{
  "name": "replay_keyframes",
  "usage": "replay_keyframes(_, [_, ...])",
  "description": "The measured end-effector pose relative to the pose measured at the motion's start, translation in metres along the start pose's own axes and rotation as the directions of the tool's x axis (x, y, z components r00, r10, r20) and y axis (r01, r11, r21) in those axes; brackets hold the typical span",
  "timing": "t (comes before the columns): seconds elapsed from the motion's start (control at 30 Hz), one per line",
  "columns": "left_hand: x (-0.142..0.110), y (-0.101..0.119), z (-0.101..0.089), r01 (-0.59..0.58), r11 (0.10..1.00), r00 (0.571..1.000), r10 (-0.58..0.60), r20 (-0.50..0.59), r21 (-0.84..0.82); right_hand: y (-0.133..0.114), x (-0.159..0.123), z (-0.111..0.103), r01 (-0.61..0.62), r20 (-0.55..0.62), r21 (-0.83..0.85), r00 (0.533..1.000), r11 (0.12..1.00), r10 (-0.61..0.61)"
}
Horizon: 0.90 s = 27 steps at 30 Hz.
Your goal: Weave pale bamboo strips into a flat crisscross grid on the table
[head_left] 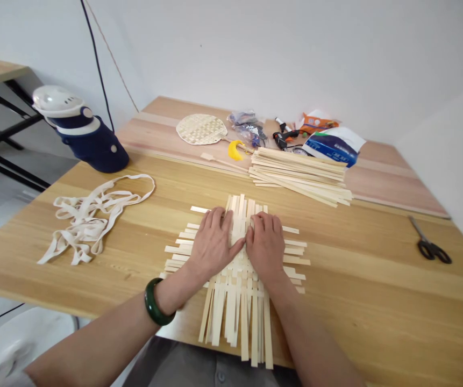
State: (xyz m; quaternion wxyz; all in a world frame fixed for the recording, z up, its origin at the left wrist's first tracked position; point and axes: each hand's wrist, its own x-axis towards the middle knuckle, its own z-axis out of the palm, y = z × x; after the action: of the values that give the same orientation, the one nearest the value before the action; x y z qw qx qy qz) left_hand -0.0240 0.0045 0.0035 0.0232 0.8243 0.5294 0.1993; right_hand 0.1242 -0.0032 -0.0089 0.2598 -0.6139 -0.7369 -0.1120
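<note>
On the table in front of me lies a loosely woven mat of pale bamboo strips (231, 277), with strip ends sticking out on all sides. My left hand (212, 242) rests palm down over its upper left part, fingers stretched forward and thumb spread toward the middle. Close beside it, my right hand (266, 244) is on the upper right part, its fingers bent down onto the strips. Both hands hide part of the weave, and my fingertips are near its far edge. A dark green bangle (159, 302) circles my left wrist.
A heap of white cloth tape (90, 217) lies left, near a blue-and-white jug (84, 129). Beyond the mat are loose bamboo strips (299, 174), a woven fan (201, 129), a yellow object (235, 150), a glue gun (285, 137) and a tissue pack (332, 146). Scissors (431, 247) lie right.
</note>
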Motion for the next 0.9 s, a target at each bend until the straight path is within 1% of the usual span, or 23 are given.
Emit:
replay_keyframes(0.27, [0.0004, 0.0013, 0.0034, 0.005, 1.0, 0.999, -0.006, -0.042, -0.024, -0.0004, 0.0004, -0.0007, -0.008, 0.025, 0.011, 1.0, 1.0, 0.008])
replay_keyframes(0.57, [0.0002, 0.0023, 0.0039, 0.005, 1.0, 0.999, -0.005, -0.044, -0.002, -0.0001, 0.002, -0.0009, -0.018, 0.046, 0.029, 0.999, 0.999, 0.017])
replay_keyframes(0.7, [0.0, 0.0037, 0.0029, 0.005, 1.0, 0.999, -0.004, -0.051, 0.016, -0.0008, 0.0017, -0.0012, -0.027, 0.034, 0.024, 0.999, 0.999, 0.027])
replay_keyframes(0.9, [-0.0008, 0.0056, 0.0021, 0.031, 0.997, 0.999, -0.028, -0.033, 0.071, -0.0021, 0.0024, -0.0016, -0.014, -0.009, -0.018, 1.0, 1.0, 0.014])
